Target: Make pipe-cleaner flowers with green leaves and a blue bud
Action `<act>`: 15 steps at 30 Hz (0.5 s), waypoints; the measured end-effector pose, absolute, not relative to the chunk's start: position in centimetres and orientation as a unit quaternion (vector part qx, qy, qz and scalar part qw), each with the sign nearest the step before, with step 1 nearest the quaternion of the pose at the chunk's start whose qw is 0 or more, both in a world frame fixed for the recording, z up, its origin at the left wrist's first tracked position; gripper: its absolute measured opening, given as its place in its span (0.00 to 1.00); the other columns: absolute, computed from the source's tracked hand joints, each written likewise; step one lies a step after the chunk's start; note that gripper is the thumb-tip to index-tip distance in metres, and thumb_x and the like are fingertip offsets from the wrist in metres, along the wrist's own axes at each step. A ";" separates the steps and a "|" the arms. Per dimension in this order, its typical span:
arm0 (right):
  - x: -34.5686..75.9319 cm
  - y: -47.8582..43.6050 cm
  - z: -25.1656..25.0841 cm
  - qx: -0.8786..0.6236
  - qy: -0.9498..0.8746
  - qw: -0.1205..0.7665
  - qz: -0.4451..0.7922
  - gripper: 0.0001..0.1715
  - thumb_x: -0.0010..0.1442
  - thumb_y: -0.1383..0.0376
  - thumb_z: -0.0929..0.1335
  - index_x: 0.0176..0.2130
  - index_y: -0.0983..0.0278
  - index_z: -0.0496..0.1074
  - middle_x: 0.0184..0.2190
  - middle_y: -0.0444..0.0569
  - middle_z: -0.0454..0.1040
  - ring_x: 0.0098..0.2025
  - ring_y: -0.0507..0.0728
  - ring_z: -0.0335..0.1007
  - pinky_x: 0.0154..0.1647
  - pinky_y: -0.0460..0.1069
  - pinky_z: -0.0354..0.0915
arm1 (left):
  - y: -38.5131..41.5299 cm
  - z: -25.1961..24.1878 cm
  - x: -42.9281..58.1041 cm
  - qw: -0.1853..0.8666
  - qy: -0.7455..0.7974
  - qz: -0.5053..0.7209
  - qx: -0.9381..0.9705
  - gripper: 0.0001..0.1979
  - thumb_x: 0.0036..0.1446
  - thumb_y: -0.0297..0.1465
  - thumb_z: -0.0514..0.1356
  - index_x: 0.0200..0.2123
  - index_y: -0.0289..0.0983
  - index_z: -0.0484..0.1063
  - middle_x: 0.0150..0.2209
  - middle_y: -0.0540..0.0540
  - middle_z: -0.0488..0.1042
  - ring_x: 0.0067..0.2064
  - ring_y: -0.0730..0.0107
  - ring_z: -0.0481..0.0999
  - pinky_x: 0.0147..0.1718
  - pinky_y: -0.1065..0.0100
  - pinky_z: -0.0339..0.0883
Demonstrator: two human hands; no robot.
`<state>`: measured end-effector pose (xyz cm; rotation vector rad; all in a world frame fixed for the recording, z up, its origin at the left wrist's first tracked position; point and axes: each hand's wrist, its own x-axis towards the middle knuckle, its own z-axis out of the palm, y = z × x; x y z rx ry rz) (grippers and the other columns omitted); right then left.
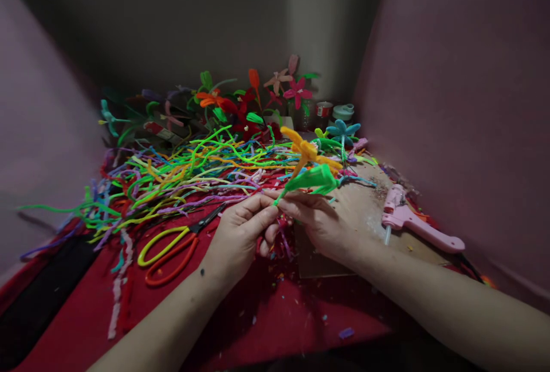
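My left hand and my right hand meet at the middle of the red cloth. Both pinch the lower stem of a pipe-cleaner flower with orange-yellow petals and bright green leaves. The flower tilts up and to the right, away from my fingers. Fingers of both hands are closed round the thin green stem, thumbs on top.
A large heap of loose coloured pipe cleaners lies behind and left. Scissors with yellow and orange handles lie left of my left hand. A pink glue gun rests on a brown board at right. Finished flowers stand at the back. Walls close in on both sides.
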<state>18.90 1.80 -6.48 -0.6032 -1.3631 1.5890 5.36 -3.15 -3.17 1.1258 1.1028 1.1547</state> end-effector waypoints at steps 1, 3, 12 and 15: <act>18.9 1.8 -6.5 -0.245 -0.561 0.457 0.646 0.09 0.53 0.59 0.69 0.30 0.60 0.77 0.27 0.42 0.73 0.32 0.52 0.66 0.40 0.49 0.62 | -3.1 -3.2 5.3 0.581 0.456 0.489 0.464 0.08 0.55 0.34 0.58 0.29 0.35 0.68 0.15 0.56 0.64 0.14 0.85 0.58 0.14 0.79 0.52; 19.0 1.8 -6.2 -0.229 -0.572 0.444 0.650 0.12 0.54 0.57 0.68 0.34 0.60 0.78 0.30 0.44 0.75 0.36 0.54 0.68 0.44 0.51 0.62 | -2.9 -3.2 5.2 0.622 0.433 0.483 0.438 0.08 0.55 0.34 0.59 0.29 0.35 0.68 0.15 0.57 0.62 0.13 0.85 0.55 0.13 0.79 0.51; 19.1 1.5 -5.3 -0.211 -0.567 0.466 0.646 0.10 0.52 0.56 0.70 0.32 0.58 0.79 0.31 0.44 0.76 0.38 0.55 0.69 0.48 0.53 0.60 | -2.5 -3.3 4.6 0.725 0.352 0.449 0.386 0.06 0.56 0.32 0.58 0.37 0.37 0.69 0.14 0.60 0.57 0.11 0.86 0.48 0.12 0.80 0.51; 19.1 1.5 -5.5 -0.205 -0.556 0.475 0.651 0.08 0.51 0.57 0.70 0.31 0.58 0.78 0.29 0.43 0.75 0.36 0.54 0.68 0.46 0.52 0.60 | -2.7 -3.0 4.7 0.702 0.374 0.440 0.416 0.08 0.56 0.33 0.57 0.38 0.37 0.69 0.13 0.60 0.55 0.12 0.86 0.47 0.13 0.79 0.50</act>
